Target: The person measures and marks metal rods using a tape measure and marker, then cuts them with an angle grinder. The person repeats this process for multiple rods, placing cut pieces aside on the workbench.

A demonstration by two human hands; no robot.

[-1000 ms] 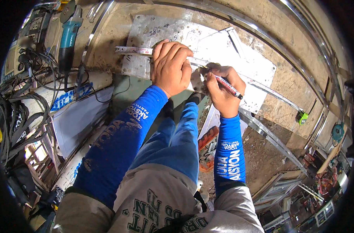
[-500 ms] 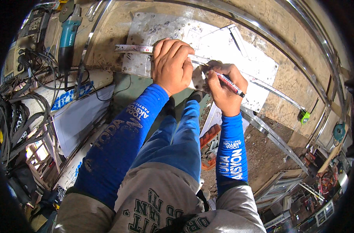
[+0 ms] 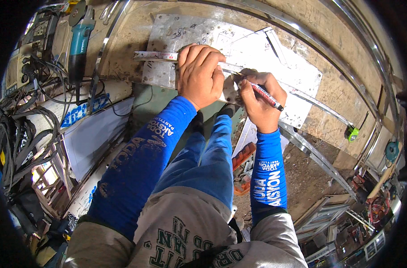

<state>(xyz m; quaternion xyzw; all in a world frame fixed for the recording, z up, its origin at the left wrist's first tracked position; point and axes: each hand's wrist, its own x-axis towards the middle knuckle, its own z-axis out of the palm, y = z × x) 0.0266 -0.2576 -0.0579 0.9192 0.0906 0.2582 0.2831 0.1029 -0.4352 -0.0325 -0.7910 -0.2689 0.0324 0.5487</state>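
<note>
Across a marked, light-grey metal sheet runs the extended blade of a tape measure, its green case at the far right end. My left hand lies over the blade near its left end, fingers curled down onto it and close together. In my right hand is a red-and-white marker pen, pinched between thumb and fingers with its dark rear end toward me. The pen's writing end is by the blade, just right of my left hand; shadow hides the tip's exact contact.
A teal angle grinder lies on the wooden bench at the left, beside tangled black cables. Long shiny metal bars cross the far side. Below the bench are an orange tool tray and a metal profile.
The whole scene has shifted very slightly in the picture. Both hands keep nearly the same place on the sheet, the left over the blade and the right with the marker pen.
</note>
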